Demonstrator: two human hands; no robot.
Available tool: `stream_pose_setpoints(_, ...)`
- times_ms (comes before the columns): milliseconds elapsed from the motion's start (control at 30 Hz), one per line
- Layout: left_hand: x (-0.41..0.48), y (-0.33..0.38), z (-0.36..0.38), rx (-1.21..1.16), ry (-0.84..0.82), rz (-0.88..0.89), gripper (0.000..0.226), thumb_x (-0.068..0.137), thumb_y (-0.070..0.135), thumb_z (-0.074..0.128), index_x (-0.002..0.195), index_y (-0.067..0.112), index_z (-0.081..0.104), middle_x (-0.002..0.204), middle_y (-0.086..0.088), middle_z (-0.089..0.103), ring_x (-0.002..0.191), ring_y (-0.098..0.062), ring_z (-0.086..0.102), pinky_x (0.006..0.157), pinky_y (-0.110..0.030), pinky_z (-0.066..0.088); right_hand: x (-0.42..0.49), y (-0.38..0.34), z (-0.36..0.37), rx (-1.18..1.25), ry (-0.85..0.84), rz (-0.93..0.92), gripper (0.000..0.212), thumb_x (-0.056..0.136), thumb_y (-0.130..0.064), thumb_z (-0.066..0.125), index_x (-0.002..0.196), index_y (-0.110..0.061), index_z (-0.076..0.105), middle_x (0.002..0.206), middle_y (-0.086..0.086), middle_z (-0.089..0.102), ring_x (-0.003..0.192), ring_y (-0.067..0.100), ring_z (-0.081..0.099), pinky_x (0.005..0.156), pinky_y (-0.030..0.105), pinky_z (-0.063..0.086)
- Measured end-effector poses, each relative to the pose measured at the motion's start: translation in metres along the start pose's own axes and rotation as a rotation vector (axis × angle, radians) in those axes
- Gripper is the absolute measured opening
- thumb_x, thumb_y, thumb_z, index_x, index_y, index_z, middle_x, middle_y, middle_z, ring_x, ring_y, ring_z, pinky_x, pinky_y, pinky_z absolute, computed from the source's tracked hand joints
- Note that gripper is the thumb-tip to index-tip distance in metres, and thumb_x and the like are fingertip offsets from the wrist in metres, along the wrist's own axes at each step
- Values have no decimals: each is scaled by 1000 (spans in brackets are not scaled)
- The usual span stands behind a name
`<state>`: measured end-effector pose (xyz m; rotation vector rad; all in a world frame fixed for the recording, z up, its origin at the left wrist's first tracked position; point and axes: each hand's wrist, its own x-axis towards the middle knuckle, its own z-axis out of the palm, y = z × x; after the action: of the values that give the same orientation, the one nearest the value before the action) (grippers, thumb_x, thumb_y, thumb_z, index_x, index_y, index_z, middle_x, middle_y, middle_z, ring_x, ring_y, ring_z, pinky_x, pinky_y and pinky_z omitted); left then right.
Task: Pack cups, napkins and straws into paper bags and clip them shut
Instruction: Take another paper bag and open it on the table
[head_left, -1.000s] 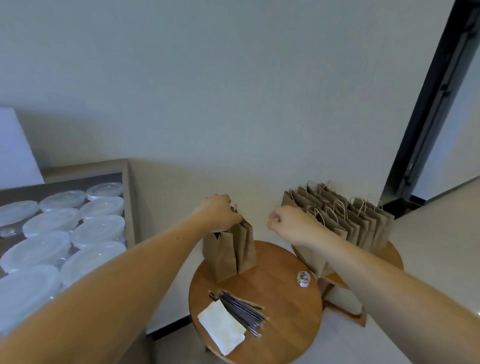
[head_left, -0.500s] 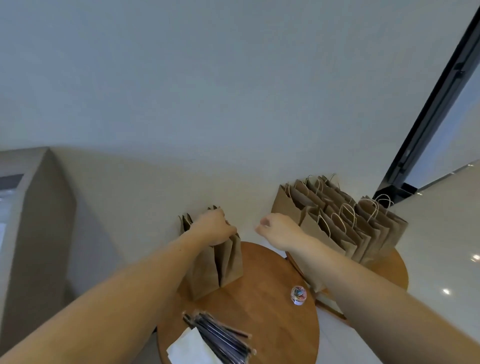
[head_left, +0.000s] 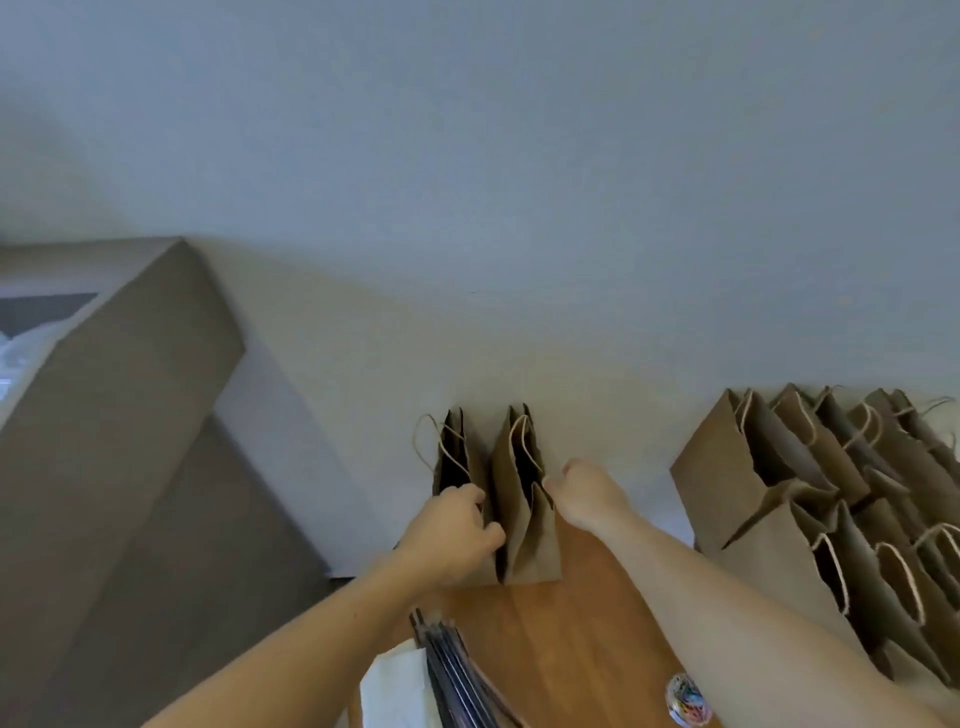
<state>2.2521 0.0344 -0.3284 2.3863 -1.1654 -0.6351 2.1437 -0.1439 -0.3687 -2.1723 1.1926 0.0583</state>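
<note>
So the view has swung a lot: the grey cabinet (head_left: 119, 441) fills the left side now, and the tray of cups seen a second ago is almost out of frame, just a pale sliver at the left edge. The wooden worktop (head_left: 561, 639) sits lower in view, and the stack of spare bags (head_left: 810, 499) has slid to the right edge. Two bags (head_left: 519, 509) stand open at the back of the worktop, touching each other. The left hand (head_left: 449, 540) has dropped from the top to the near side of the left bag, fingers curled on the paper. The right hand (head_left: 584, 496) has moved in against the right bag, fingers pressed together on its edge. My guess is they're being spread for filling. Napkin (head_left: 395, 691), straws (head_left: 457, 675) and clip tub (head_left: 685, 699) wait at the bottom edge.
</note>
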Motion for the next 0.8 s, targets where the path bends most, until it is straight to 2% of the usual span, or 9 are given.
stream_pose_setpoints(33, -1, 1, 6, -12, 12, -28, 36, 89, 41, 58, 120, 22, 56, 94, 7, 60, 83, -9, 60, 72, -28, 56, 10, 3, 4, -5, -23, -15, 32, 98, -41, 46, 80, -16, 58, 81, 3, 60, 96, 32, 64, 67, 30, 40)
stream_pose_setpoints(167, -8, 8, 30, -98, 5, -133, 34, 86, 43, 57, 115, 25, 58, 98, 4, 67, 87, -11, 66, 80, -38, 59, 30, 18, 15, -68, -114, -63, 28, 98, -35, 50, 93, -12, 65, 94, 9, 68, 93, 31, 64, 69, 30, 43)
stream_pose_setpoints(300, -8, 11, 44, -84, 5, -186, 45, 86, 43, 58, 125, 21, 55, 107, 3, 65, 94, -14, 64, 83, -35, 58, 28, 37, 12, -75, -160, -35, 27, 86, -9, 58, 59, -12, 53, 63, 5, 58, 63, 24, 58, 49, 26, 39)
stream_pose_setpoints(400, -5, 14, 52, -62, 5, -194, 43, 85, 46, 56, 122, 24, 56, 89, 13, 61, 79, -5, 59, 64, -22, 50, 12, 47, 4, -2, -134, -33, 24, 79, -19, 69, 59, -14, 58, 63, 3, 63, 64, 25, 63, 52, 31, 47)
stream_pose_setpoints(467, -2, 17, 57, -62, -22, -196, 43, 86, 49, 54, 121, 24, 57, 85, 15, 59, 77, -2, 59, 62, -19, 48, -4, 52, 1, 28, -100, -68, 34, 85, -29, 67, 56, -20, 52, 60, -1, 58, 63, 22, 61, 51, 28, 42)
stream_pose_setpoints(500, 0, 19, 60, -73, -46, -196, 43, 88, 51, 54, 122, 24, 56, 87, 13, 60, 80, -5, 61, 68, -23, 53, -14, 55, 0, 28, -85, -73, 36, 89, -34, 65, 57, -22, 52, 60, -3, 57, 63, 20, 60, 52, 27, 41)
stream_pose_setpoints(567, 0, 22, 67, -93, -98, -192, 43, 90, 53, 53, 121, 24, 53, 90, 11, 60, 84, -10, 62, 78, -34, 58, -34, 61, 1, 3, -76, -62, 23, 91, -31, 63, 71, -20, 61, 68, -3, 60, 67, 17, 62, 57, 26, 47)
stream_pose_setpoints(667, -4, 26, 81, -103, -178, -182, 45, 92, 53, 52, 125, 21, 50, 94, 9, 55, 88, -14, 58, 80, -33, 54, -69, 76, 3, -86, -78, -23, 6, 93, -20, 58, 93, -18, 64, 79, -2, 64, 72, 16, 66, 67, 31, 57)
stream_pose_setpoints(800, -17, 33, 99, -116, -313, -190, 59, 92, 57, 51, 133, 15, 45, 115, -2, 59, 104, -23, 60, 88, -36, 51, -116, 102, 7, -118, -95, 11, 12, 93, -15, 52, 93, -21, 62, 77, -2, 65, 65, 17, 67, 60, 32, 56)
